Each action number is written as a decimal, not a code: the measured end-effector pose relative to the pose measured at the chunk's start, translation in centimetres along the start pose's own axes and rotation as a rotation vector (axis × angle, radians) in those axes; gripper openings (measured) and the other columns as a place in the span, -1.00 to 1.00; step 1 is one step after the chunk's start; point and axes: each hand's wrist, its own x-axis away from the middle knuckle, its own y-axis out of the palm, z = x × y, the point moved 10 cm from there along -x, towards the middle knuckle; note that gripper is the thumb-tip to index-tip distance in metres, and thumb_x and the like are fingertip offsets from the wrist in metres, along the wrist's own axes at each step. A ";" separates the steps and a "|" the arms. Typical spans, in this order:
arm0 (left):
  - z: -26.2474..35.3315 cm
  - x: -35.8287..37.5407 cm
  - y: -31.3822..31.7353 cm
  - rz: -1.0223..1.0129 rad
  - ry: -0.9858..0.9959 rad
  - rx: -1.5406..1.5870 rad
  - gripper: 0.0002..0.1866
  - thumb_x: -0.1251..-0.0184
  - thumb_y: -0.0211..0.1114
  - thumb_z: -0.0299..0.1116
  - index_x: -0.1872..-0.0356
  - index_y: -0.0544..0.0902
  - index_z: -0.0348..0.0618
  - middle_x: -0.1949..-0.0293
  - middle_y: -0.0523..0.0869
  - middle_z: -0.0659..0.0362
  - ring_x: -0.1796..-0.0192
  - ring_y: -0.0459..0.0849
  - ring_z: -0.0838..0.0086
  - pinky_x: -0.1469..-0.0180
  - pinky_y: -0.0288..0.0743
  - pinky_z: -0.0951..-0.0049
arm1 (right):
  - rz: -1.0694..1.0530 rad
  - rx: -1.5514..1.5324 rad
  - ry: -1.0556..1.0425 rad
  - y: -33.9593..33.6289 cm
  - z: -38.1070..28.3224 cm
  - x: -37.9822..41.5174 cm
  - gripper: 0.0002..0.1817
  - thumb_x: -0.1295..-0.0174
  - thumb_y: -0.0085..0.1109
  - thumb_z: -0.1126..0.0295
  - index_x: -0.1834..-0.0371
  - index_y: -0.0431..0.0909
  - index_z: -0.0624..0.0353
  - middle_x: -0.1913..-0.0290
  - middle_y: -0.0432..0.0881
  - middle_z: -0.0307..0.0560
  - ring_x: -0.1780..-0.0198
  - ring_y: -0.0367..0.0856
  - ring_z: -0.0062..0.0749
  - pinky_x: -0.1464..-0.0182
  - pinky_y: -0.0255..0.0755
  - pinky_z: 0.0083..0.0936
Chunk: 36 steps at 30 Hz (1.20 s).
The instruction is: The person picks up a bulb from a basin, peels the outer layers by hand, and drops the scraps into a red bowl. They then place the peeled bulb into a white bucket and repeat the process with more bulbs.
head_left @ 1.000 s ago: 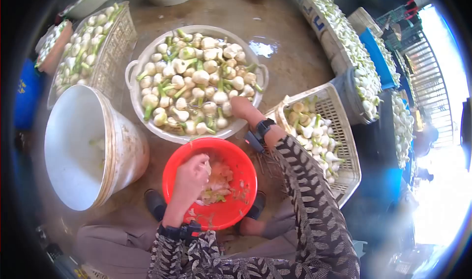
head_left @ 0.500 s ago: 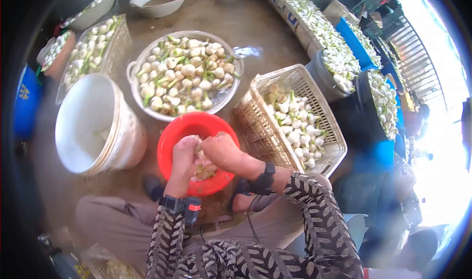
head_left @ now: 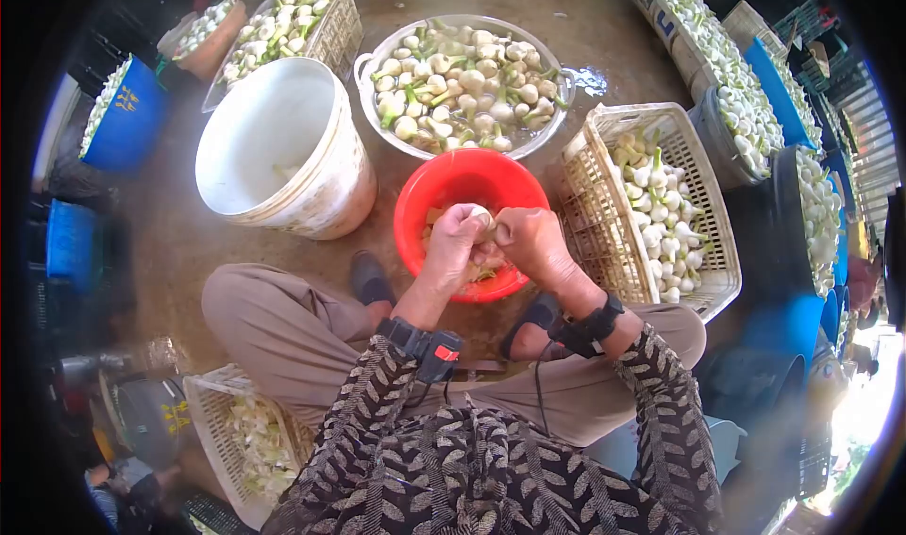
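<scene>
Over a red basin [head_left: 422,172] between my knees, both hands meet at a pale garlic bulb [head_left: 482,217]. My left hand [head_left: 455,242] is closed around it, thumb on top. My right hand [head_left: 534,242] is curled shut, its fingertips pinching at the bulb's right side; the exact grip is partly hidden. Pale peelings [head_left: 488,257] lie in the basin below. Beyond it stands a wide metal bowl [head_left: 364,73] full of garlic bulbs [head_left: 472,82] with green stems. To the right, a cream plastic crate [head_left: 599,224] holds whiter bulbs [head_left: 661,216].
A white bucket [head_left: 326,181] stands left of the basin. Behind it is another crate [head_left: 338,30] of garlic. A crate of peelings [head_left: 219,441] sits by my left knee. Blue tubs [head_left: 132,115] stand far left; garlic-filled containers [head_left: 741,158] line the right side.
The view has swung left and down, so the scene sits farther right and higher. My hands stay together above the red basin, and the bulb between them shows more clearly.
</scene>
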 end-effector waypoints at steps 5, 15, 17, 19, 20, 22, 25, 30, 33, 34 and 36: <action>1.6 0.5 0.8 -0.082 0.062 0.174 -0.63 -0.25 0.16 -0.27 -0.03 0.43 -0.20 0.20 0.62 0.17 0.28 0.61 0.55 0.41 0.43 0.68 | -0.088 -0.726 0.385 2.3 5.0 0.2 -0.83 -0.10 0.20 0.40 0.37 0.61 0.32 0.56 0.58 -0.14 0.52 0.49 -0.63 0.43 0.42 -0.57; 3.5 -0.2 1.6 -0.122 0.182 -0.308 -0.58 -0.32 0.15 -0.32 -0.11 0.43 -0.40 0.10 0.59 0.09 0.07 0.58 0.50 0.03 0.51 0.53 | -0.115 -1.494 0.520 5.2 4.8 1.3 -0.85 -0.27 0.05 0.43 0.29 0.59 0.27 0.41 0.59 -0.30 0.38 0.47 -0.73 0.32 0.38 -0.68; 1.6 -0.7 0.9 -0.053 0.014 0.137 -0.60 -0.30 0.17 -0.33 -0.08 0.45 -0.41 0.16 0.62 0.12 0.11 0.61 0.50 0.11 0.56 0.53 | -0.130 -1.300 0.457 4.7 4.9 0.7 -0.85 -0.28 0.04 0.43 0.28 0.58 0.27 0.40 0.59 -0.30 0.36 0.47 -0.73 0.31 0.38 -0.68; 2.1 -1.1 1.3 -0.138 0.042 -0.170 -0.62 -0.29 0.16 -0.37 -0.05 0.46 -0.40 0.15 0.62 0.13 0.14 0.64 0.49 0.20 0.60 0.50 | -0.138 -1.104 0.401 4.2 4.8 0.6 -0.85 -0.28 0.03 0.44 0.27 0.58 0.27 0.38 0.59 -0.30 0.35 0.48 -0.73 0.29 0.38 -0.69; 2.0 -0.9 1.3 -0.133 -0.041 -0.103 -0.63 -0.28 0.17 -0.38 -0.04 0.46 -0.39 0.15 0.62 0.14 0.17 0.64 0.48 0.23 0.60 0.51 | -0.119 -1.119 0.439 4.3 5.1 0.8 -0.84 -0.28 0.01 0.44 0.28 0.58 0.27 0.38 0.60 -0.30 0.35 0.48 -0.72 0.29 0.38 -0.67; 1.6 -1.0 1.2 -0.126 -0.117 -0.039 -0.64 -0.27 0.17 -0.38 -0.03 0.47 -0.39 0.16 0.62 0.15 0.20 0.65 0.48 0.26 0.60 0.52 | -0.099 -1.134 0.469 4.4 5.4 0.6 -0.83 -0.29 0.00 0.44 0.28 0.59 0.27 0.38 0.60 -0.30 0.35 0.48 -0.71 0.29 0.39 -0.66; 1.6 -1.3 1.3 -0.207 -0.079 0.222 -0.60 -0.24 0.21 -0.36 -0.05 0.47 -0.36 0.05 0.61 0.09 -0.04 0.58 0.37 -0.09 0.46 0.37 | 0.146 -1.268 0.540 2.4 7.3 -0.1 -0.79 -0.27 -0.01 0.40 0.30 0.60 0.29 0.38 0.64 -0.19 0.35 0.52 -0.62 0.30 0.42 -0.54; 1.9 -1.3 -2.0 -0.080 0.035 0.571 -0.63 -0.23 0.25 -0.38 -0.04 0.49 -0.29 0.03 0.61 0.05 -0.11 0.53 0.29 -0.18 0.39 0.29 | -0.143 -0.235 0.221 3.3 6.0 -0.1 -0.75 -0.24 0.10 0.34 0.31 0.57 0.38 0.45 0.63 0.03 0.40 0.58 -0.46 0.32 0.45 -0.46; 1.8 -1.2 -2.1 -0.083 0.067 0.547 -0.64 -0.23 0.25 -0.42 -0.05 0.49 -0.25 0.03 0.61 0.05 -0.10 0.54 0.31 -0.19 0.39 0.30 | -0.059 -0.750 0.345 2.3 4.9 -1.2 -0.71 -0.22 0.16 0.29 0.30 0.56 0.39 0.46 0.63 0.02 0.45 0.59 -0.41 0.37 0.46 -0.46; 1.9 -1.2 -1.5 -0.114 0.083 0.517 -0.63 -0.23 0.25 -0.45 -0.06 0.48 -0.24 0.03 0.61 0.05 -0.10 0.54 0.33 -0.19 0.40 0.31 | -0.070 -0.918 0.423 2.4 4.4 -1.2 -0.74 -0.20 0.17 0.31 0.33 0.58 0.38 0.49 0.62 0.02 0.50 0.58 -0.42 0.41 0.44 -0.47; 2.0 -1.0 -0.5 -0.126 0.113 0.427 -0.62 -0.21 0.25 -0.49 -0.08 0.47 -0.23 0.03 0.61 0.06 -0.09 0.55 0.34 -0.18 0.41 0.33 | -0.102 -0.880 0.453 1.5 3.9 -1.3 -0.76 -0.19 0.16 0.34 0.36 0.59 0.37 0.51 0.62 0.01 0.51 0.57 -0.44 0.41 0.43 -0.48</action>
